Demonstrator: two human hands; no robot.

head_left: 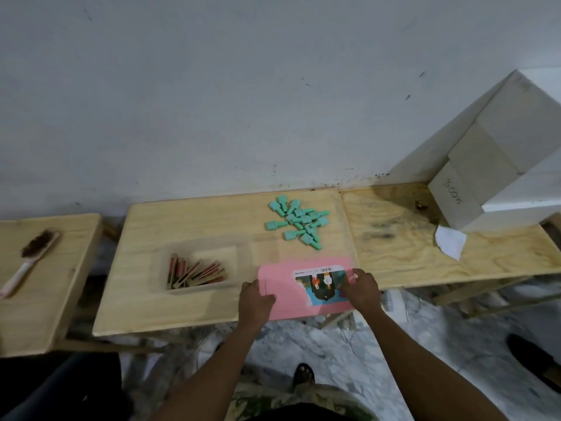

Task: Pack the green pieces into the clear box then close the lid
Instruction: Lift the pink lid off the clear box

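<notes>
At nine o'clock, a brush (32,259) with a pale handle lies on a separate wooden board (69,284), bristle end toward the wall.

Right of it, on the main wooden surface (145,287), sits a clear box (198,268), open-topped, its long axis running nine to three o'clock. Inside lie red and tan sticks (194,273), fanned and mostly pointing toward two o'clock.

At the near edge, around six o'clock, a pink flat pack (285,296) with a printed label lies on the surface. The left hand (254,302) pinches its left edge, grip closed on the pack. The right hand (361,288) rests its fingers on the pack's right edge, grip closed on that side too.

Beyond the pack, toward twelve o'clock, the green pieces (299,221) lie in a loose heap on the surface, well apart from the clear box. Each is short with a wider head; they point every which way, several with long axes toward three o'clock.

At two o'clock, white boxes (491,165) are stacked against the wall, with a scrap of white paper (450,244) beside them.
</notes>
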